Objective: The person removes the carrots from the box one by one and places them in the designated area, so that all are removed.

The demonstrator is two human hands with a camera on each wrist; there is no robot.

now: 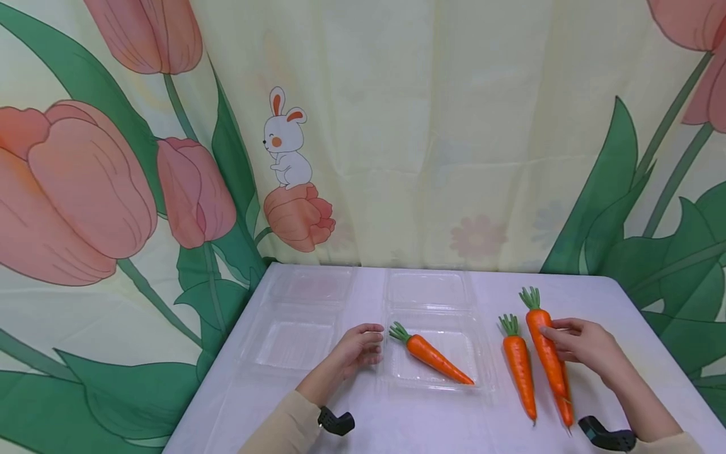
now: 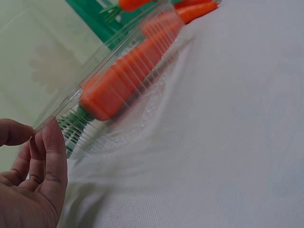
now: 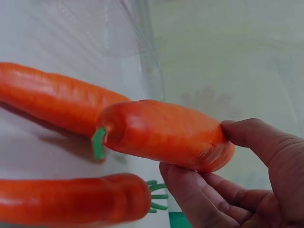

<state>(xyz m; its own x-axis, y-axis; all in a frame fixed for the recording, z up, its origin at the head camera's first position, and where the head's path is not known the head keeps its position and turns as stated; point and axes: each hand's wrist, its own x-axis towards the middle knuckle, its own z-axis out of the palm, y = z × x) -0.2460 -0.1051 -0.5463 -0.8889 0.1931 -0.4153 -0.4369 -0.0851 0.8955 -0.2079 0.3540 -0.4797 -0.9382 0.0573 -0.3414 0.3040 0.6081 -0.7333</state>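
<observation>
My right hand (image 1: 584,345) pinches an orange carrot (image 1: 547,360) with a green top between thumb and fingers. In the right wrist view this carrot (image 3: 166,133) is gripped near one end, over other carrots. A second carrot (image 1: 567,388) shows partly from under it, and a third carrot (image 1: 518,373) lies just to the left. With thumb and fingertips, my left hand (image 2: 40,171) pinches the rim of a clear plastic clamshell box (image 2: 156,90). In the head view one carrot (image 1: 433,358) lies slantwise in that box, its green top at the left.
Another open clear clamshell box (image 1: 297,340) stands on the left part of the white-covered table (image 1: 420,429). The lid (image 1: 429,289) of the right box lies folded back toward the curtain (image 1: 397,157) printed with tulips and a rabbit. Each wrist carries a black device (image 1: 336,421).
</observation>
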